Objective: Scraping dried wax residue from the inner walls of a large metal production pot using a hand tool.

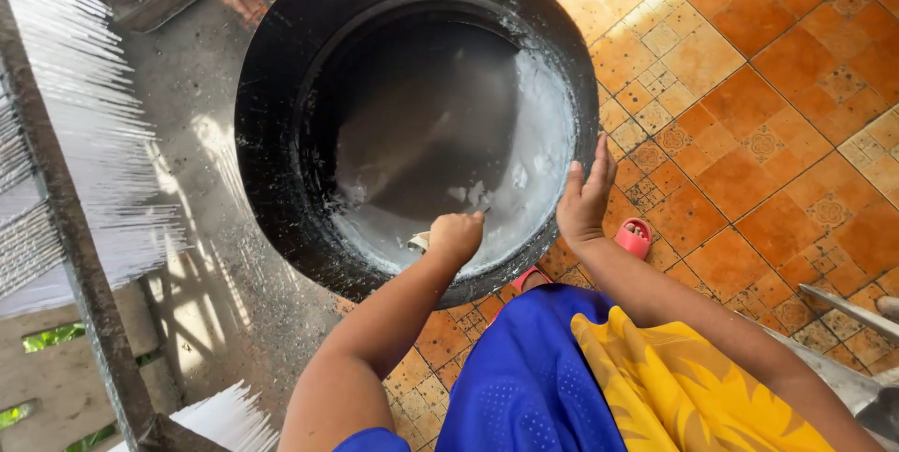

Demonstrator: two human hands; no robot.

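I see my left hand (456,237) in a closed grip on a small pale scraper (419,241) inside the big black basin (272,124), on its white-coated wall. My right hand (585,197) lies open on the rim. The basin stands on the floor, half on orange patterned tiles (749,115), half on grey concrete (187,105); white threads (84,124) hang to the left

No packages, labels, signs or screens in view.
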